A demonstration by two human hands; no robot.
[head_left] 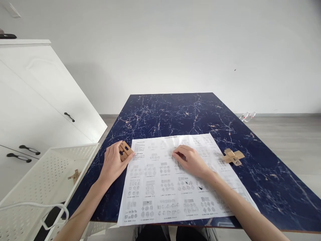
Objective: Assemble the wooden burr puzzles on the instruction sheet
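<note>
A large white printed sheet (152,187) lies on the blue marble-patterned table, covered with small line drawings and text. At its upper left edge, my left hand (112,164) is curled round slotted light-brown wooden puzzle pieces (128,149) with dark openings, keeping them against the tabletop. My right hand (189,160) rests on the upper middle of the sheet, fingers curled and thumb close to the forefinger. Whether anything is inside those fingers is hidden. Right of the sheet, touching its edge, sits a cross-shaped wooden puzzle (233,156) with dark letters on it.
The blue table (170,113) reaches toward a white wall. On the left stand a white cabinet (50,93) and a perforated white bin (37,180) with a wooden piece (75,175) inside and a white cable (27,204) across it. Clear plastic items (247,116) lie on the floor at right.
</note>
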